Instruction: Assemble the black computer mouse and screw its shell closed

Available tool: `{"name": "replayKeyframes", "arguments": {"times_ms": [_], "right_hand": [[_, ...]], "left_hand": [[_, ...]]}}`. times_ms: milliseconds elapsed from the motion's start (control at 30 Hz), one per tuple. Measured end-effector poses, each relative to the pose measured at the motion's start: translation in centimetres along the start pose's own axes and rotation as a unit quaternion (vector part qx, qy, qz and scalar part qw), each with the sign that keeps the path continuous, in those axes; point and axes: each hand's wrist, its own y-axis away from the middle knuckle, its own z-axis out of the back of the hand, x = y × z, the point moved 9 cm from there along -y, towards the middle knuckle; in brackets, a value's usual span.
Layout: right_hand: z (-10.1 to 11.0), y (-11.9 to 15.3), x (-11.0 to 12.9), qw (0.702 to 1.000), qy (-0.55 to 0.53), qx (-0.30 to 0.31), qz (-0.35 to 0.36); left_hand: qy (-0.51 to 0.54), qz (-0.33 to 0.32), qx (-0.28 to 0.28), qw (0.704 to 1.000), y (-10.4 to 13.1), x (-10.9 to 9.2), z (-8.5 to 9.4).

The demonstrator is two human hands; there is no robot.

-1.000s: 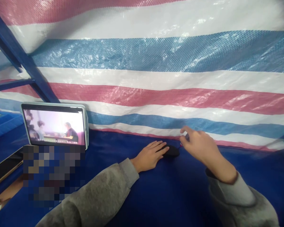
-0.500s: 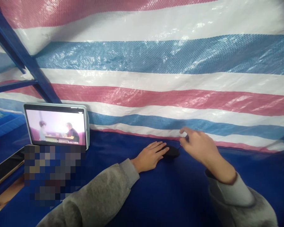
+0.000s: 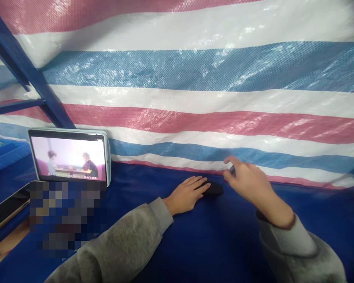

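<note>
A black rounded object, shaped like a computer mouse, lies on the dark blue table surface. Stretched out flat, the fingers of my left hand rest against its left side without wrapping round it. To the right and slightly higher is my right hand, its fingers curled and its thumb near a bent index finger. Between thumb and fingers shows a small dark grey thing, mostly hidden by the hand. A tiny red spot is visible just below the thumb.
At the left a tablet in a pale case stands upright, playing a video. Beside it lies a phone, near a pixelated patch. A blue metal frame slants at the left. Striped tarpaulin hangs behind the table. A blue tray sits far left.
Both hands and the black object stay almost in place. The whole view shifts very slightly.
</note>
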Motion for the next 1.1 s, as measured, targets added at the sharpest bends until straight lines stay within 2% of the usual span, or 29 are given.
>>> {"name": "replayKeyframes", "arguments": {"times_ms": [433,767,1100], "right_hand": [[0.31,0.23,0.04,1.000,0.019,-0.004,-0.011],[0.06,0.01,-0.01,1.000,-0.005,0.006,-0.004],[-0.08,0.04,0.08,1.000,0.017,-0.002,0.011]], "left_hand": [[0.006,-0.002,-0.002,1.000,0.07,0.11,-0.30],[0.000,-0.002,-0.001,1.000,-0.03,0.06,-0.17],[-0.007,0.011,0.007,1.000,0.06,0.14,-0.30]]}}
